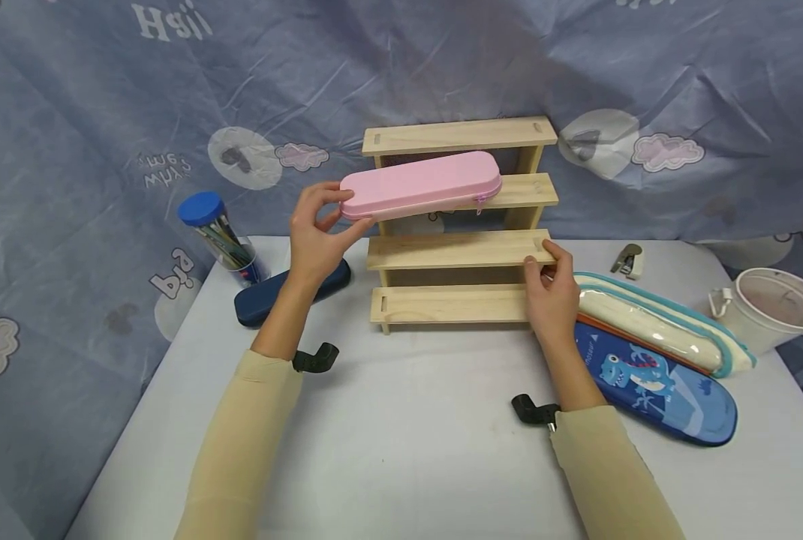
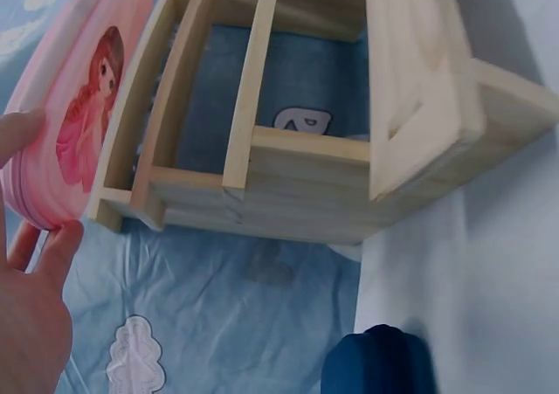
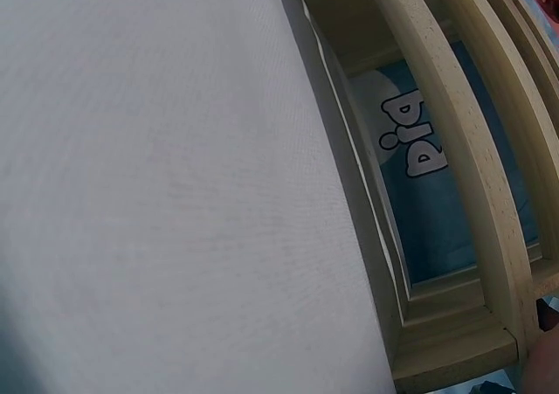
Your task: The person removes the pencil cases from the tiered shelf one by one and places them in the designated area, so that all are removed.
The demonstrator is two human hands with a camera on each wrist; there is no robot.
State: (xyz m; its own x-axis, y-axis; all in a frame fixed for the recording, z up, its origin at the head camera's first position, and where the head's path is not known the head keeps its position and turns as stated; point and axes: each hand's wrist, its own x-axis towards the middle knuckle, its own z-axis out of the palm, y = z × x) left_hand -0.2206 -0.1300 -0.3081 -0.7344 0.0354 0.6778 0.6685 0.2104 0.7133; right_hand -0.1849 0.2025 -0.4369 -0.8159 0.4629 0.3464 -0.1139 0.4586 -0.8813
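My left hand (image 1: 317, 238) pinches the left end of a pink zip pencil case (image 1: 422, 184), thumb below and fingers behind. Raised and slightly tilted, the case overlaps the upper tiers of a stepped wooden shelf (image 1: 458, 251) in the head view. The left wrist view shows a girl figure printed on the case (image 2: 98, 106). At the shelf's right end, my right hand (image 1: 551, 296) grips the end of the second board from the bottom. Only a bit of that hand shows at the lower right corner of the right wrist view.
On the left are a navy case (image 1: 260, 304) and a blue-lidded tub of pencils (image 1: 224, 241). To the right lie a blue dinosaur pencil case (image 1: 651, 382), a clear-fronted case (image 1: 645, 322), a small green-and-white item (image 1: 627, 261) and a white bucket (image 1: 766, 315). A patterned curtain (image 1: 442, 60) hangs behind.
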